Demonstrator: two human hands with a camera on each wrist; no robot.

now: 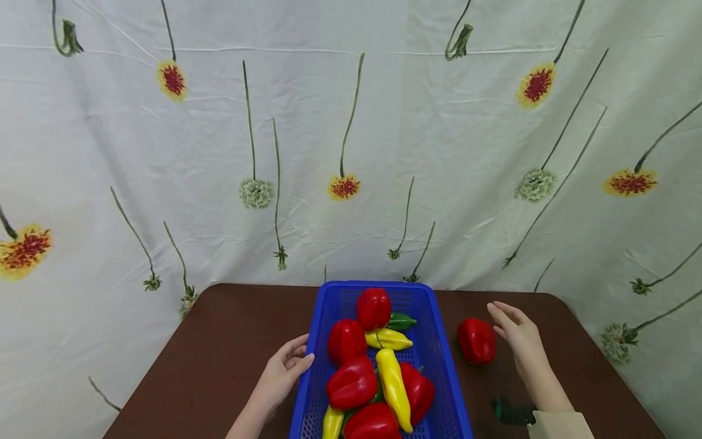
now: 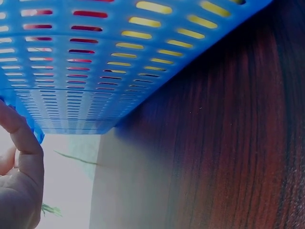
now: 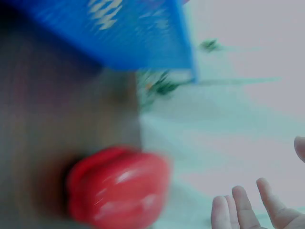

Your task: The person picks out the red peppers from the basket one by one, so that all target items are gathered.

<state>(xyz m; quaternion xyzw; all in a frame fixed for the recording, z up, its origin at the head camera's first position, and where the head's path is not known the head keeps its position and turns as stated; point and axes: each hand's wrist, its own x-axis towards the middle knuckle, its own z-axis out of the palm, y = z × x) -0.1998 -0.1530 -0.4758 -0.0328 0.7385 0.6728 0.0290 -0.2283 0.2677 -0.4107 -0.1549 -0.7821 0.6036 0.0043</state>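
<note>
While the left grip (image 1: 280,373) holds the basket (image 1: 378,285): one loose pepper (image 1: 476,342).
On the worktop (image 1: 236,329), right of basket; likely light, stiff, slick; best held round its sides; right grip (image 1: 520,339) beside, fingers loose, empty.

Peppers (image 1: 351,383) in basket (image 1: 429,341), lone pepper (image 1: 476,341) right

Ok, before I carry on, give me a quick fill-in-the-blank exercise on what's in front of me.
The left hand holds a basket coloured ____.
The right hand is near a red pepper that lies not in the basket but on the ____.
The long pepper on top of the pile is coloured ____.
The cloth behind the basket is printed with ____.

Missing words: blue; table; yellow; flowers.
</note>
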